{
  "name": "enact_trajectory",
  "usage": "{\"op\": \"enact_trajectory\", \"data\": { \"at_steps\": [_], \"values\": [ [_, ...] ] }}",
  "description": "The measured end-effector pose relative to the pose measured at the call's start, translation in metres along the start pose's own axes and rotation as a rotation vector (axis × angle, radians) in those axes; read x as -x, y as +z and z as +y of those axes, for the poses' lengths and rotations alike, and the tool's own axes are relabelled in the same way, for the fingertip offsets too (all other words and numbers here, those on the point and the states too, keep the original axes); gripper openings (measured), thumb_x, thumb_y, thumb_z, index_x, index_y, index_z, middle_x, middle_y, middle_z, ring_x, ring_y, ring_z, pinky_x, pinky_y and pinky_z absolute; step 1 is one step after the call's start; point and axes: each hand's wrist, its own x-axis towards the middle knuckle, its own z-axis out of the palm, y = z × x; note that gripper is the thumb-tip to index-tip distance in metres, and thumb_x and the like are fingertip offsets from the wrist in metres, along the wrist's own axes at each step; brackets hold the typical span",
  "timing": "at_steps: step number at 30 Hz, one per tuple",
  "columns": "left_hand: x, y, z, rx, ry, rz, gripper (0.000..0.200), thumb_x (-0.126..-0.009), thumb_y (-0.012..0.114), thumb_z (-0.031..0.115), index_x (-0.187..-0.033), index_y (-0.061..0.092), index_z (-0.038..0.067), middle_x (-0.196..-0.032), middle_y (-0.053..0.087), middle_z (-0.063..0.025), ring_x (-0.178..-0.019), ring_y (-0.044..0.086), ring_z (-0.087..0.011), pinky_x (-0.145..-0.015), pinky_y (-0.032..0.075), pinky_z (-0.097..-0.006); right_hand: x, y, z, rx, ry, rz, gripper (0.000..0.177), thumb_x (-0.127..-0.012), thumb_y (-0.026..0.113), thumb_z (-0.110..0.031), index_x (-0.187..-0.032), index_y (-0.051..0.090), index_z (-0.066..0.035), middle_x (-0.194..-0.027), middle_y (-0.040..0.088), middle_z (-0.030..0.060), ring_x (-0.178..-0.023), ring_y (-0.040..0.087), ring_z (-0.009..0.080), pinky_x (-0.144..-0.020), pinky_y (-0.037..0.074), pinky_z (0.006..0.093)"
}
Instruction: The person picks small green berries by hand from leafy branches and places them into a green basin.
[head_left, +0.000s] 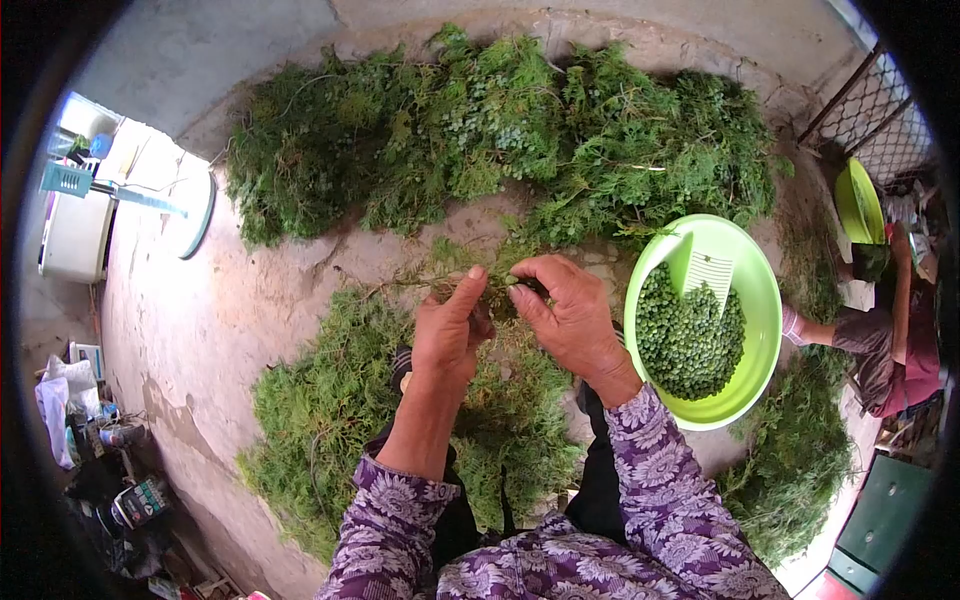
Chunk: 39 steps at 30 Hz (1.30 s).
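Holding a thin green sprig (pixel 428 281)

From where I'm standing, I can't make out a single word, number or brand. The nearest thing to a label is on a dark package (pixel 140 502), far to the left of the light green basin (pixel 768 320) and lower in view than it: its face carries pale and greenish marks that look like print, but they are too small and smeared for me to pick out any letter. Also well left of the basin, a touch lower than its middle, lies a small blue-and-white item (pixel 120 435); whether the markings on it are lettering, I can't tell from here.
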Motion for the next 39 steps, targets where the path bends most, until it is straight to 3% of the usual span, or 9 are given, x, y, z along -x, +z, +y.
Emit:
{"op": "enact_trajectory", "data": {
  "at_steps": [10, 16, 19, 21, 28, 32, 35, 37, 39],
  "values": [
    [0.002, -0.003, 0.007, 0.097, 0.09, 0.101, 0.012, -0.078, 0.062, 0.011, -0.085, 0.059, 0.002, -0.074, 0.057, -0.0058, -0.057, 0.052, -0.0163, -0.049, 0.043, -0.0297, 0.003, 0.012, -0.013, -0.053, -0.001, 0.084, 0.013, -0.075, 0.059, -0.011, -0.085, 0.054, -0.004, -0.075, 0.055, 0.0115, -0.067, 0.056, 0.0279, -0.057, 0.044, 0.0336],
    [-0.002, -0.011, 0.015, 0.137, 0.117, 0.145, 0.012, -0.077, 0.062, 0.009, -0.085, 0.058, 0.001, -0.074, 0.056, -0.0054, -0.061, 0.052, -0.0163, -0.052, 0.044, -0.0319, 0.007, 0.013, -0.017, -0.22, -0.008, 0.096, 0.012, -0.077, 0.058, -0.009, -0.086, 0.055, -0.002, -0.074, 0.057, 0.0081, -0.063, 0.056, 0.0192, -0.057, 0.044, 0.0301],
    [-0.009, -0.031, 0.017, 0.155, 0.199, 0.139, 0.015, -0.076, 0.063, 0.01, -0.087, 0.059, 0.0, -0.075, 0.057, -0.0068, -0.061, 0.052, -0.0175, -0.052, 0.043, -0.0331, 0.007, -0.004, -0.016, -0.492, 0.328, 0.092, 0.012, -0.08, 0.056, -0.01, -0.088, 0.056, -0.003, -0.077, 0.058, 0.0046, -0.064, 0.055, 0.0111, -0.058, 0.045, 0.0251],
    [-0.005, -0.028, 0.02, 0.196, 0.17, 0.095, 0.015, -0.077, 0.063, 0.01, -0.088, 0.059, 0.001, -0.074, 0.058, -0.007, -0.058, 0.052, -0.018, -0.052, 0.043, -0.0333, 0.004, -0.01, -0.006, -1.038, 0.508, 0.02, 0.014, -0.081, 0.053, -0.012, -0.092, 0.054, -0.003, -0.08, 0.058, 0.0034, -0.068, 0.055, 0.0084, -0.057, 0.045, 0.0214],
    [-0.004, -0.02, 0.017, 0.186, 0.074, -0.048, 0.014, -0.076, 0.063, 0.008, -0.088, 0.058, 0.003, -0.074, 0.058, -0.0061, -0.059, 0.056, -0.018, -0.052, 0.047, -0.0326, -0.002, -0.016, -0.022, -1.351, 0.57, -0.091, 0.016, -0.081, 0.052, -0.014, -0.093, 0.051, -0.003, -0.078, 0.058, 0.0048, -0.065, 0.055, 0.0097, -0.047, 0.042, 0.0176],
    [-0.003, -0.014, 0.016, 0.134, 0.048, -0.001, 0.015, -0.076, 0.063, 0.007, -0.089, 0.057, 0.003, -0.075, 0.058, -0.006, -0.059, 0.056, -0.0175, -0.051, 0.049, -0.0318, -0.001, -0.014, -0.01, -1.185, 0.561, -0.252, 0.014, -0.079, 0.056, -0.014, -0.088, 0.053, -0.004, -0.074, 0.057, 0.0027, -0.063, 0.054, 0.0081, -0.046, 0.04, 0.0168],
    [-0.002, -0.009, 0.013, 0.099, 0.099, -0.042, 0.017, -0.076, 0.062, 0.005, -0.091, 0.055, 0.002, -0.077, 0.059, -0.0062, -0.06, 0.057, -0.0175, -0.049, 0.049, -0.0303, 0.001, 0.001, -0.009, -0.792, 0.557, -0.263, 0.018, -0.075, 0.062, -0.017, -0.084, 0.055, -0.003, -0.069, 0.056, 0.001, -0.058, 0.052, 0.0074, -0.048, 0.04, 0.0197],
    [0.0, -0.003, 0.011, 0.072, 0.143, -0.052, 0.02, -0.075, 0.062, 0.004, -0.093, 0.054, 0.001, -0.08, 0.059, -0.0068, -0.063, 0.058, -0.0172, -0.051, 0.049, -0.0283, 0.004, 0.013, -0.007, -0.36, 0.301, -0.145, 0.021, -0.069, 0.068, -0.014, -0.083, 0.056, -0.004, -0.067, 0.052, -0.0018, -0.056, 0.047, 0.0057, -0.048, 0.039, 0.0191],
    [0.007, 0.004, 0.012, 0.052, 0.12, -0.07, 0.02, -0.075, 0.062, 0.004, -0.093, 0.054, 0.0, -0.081, 0.059, -0.007, -0.064, 0.058, -0.0169, -0.052, 0.049, -0.0278, 0.004, 0.013, -0.013, -0.27, 0.303, -0.123, 0.024, -0.068, 0.07, -0.015, -0.083, 0.055, -0.002, -0.063, 0.053, -0.0002, -0.056, 0.048, 0.0055, -0.051, 0.041, 0.0207]
  ]
}}
